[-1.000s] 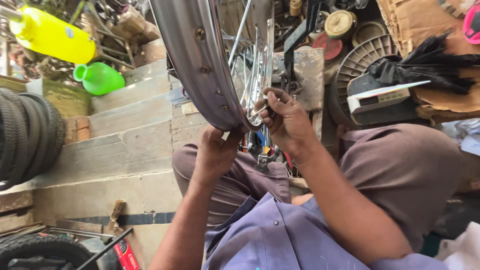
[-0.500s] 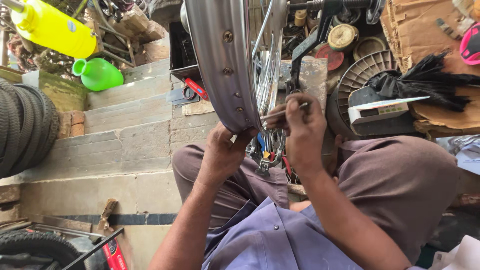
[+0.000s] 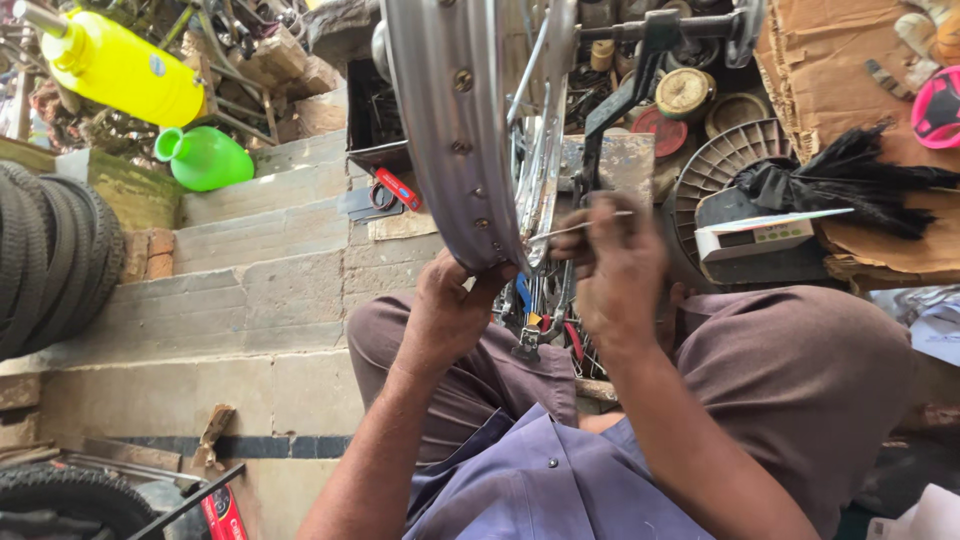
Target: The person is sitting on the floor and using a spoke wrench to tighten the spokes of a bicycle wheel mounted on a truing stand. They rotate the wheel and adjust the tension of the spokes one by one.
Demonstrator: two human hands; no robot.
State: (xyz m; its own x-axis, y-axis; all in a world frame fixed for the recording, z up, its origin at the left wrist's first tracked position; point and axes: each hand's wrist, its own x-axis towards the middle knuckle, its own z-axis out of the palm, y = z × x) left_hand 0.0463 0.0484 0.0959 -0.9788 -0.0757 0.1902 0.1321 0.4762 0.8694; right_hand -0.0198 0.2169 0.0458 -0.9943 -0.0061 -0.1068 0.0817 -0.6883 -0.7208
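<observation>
A shiny metal wheel rim [image 3: 445, 130] with spokes stands upright in front of me, its lower edge resting between my knees. My left hand [image 3: 450, 305] grips the bottom of the rim from below. My right hand [image 3: 615, 265] is closed on a thin metal spoke [image 3: 580, 228], held level beside the rim's inner side. The spoke's tip points toward the rim. My brown-trousered legs sit under both hands.
Stone steps [image 3: 260, 270] lie to the left, with a yellow jug [image 3: 120, 65] and a green funnel [image 3: 205, 158] above them. Stacked tyres [image 3: 50, 255] stand at the far left. A slotted round part [image 3: 715, 170], black cloth and cardboard lie to the right. Hand tools lie under the rim.
The view has shifted so the rim sits more to the right. My right hand has risen slightly along the rim with the spoke. My left hand keeps its hold.
</observation>
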